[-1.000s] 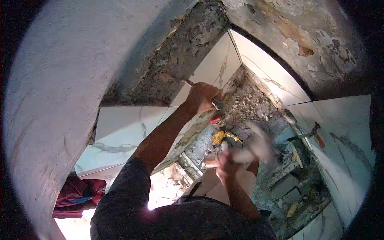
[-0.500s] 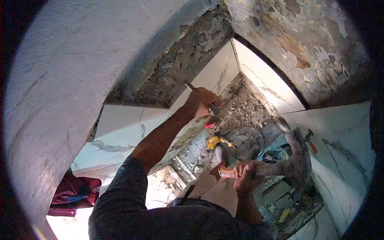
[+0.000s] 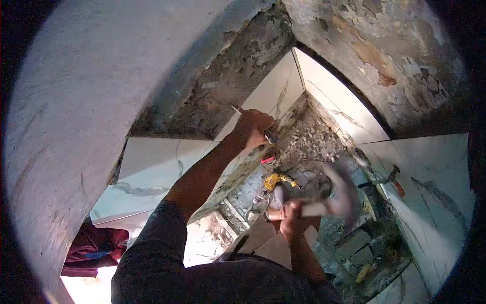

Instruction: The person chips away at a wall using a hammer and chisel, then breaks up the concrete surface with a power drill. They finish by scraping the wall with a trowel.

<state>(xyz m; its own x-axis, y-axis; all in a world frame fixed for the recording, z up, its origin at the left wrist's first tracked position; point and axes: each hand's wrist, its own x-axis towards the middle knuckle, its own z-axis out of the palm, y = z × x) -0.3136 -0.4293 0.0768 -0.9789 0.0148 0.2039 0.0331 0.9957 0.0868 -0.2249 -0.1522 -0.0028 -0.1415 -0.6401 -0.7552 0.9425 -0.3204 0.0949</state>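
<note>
My left hand is closed around a metal chisel. Its thin end points up and left, at the border between the white marbled tile and the rough bare wall. The thicker end sticks out below my fist. Lower down, my right hand is wrapped round the handle of a hammer. The hammer's head is smeared by motion and stands to the right of the hand, well apart from the chisel.
A yellow power tool and a red object lie below my left hand. Rubble fills the corner. Another hammer-like tool rests by the right-hand tiles. Dark red cloth hangs at lower left.
My right hand and the hammer have moved left and slightly down. The left hand stays in place, with the chisel's thin end shifted slightly left.
</note>
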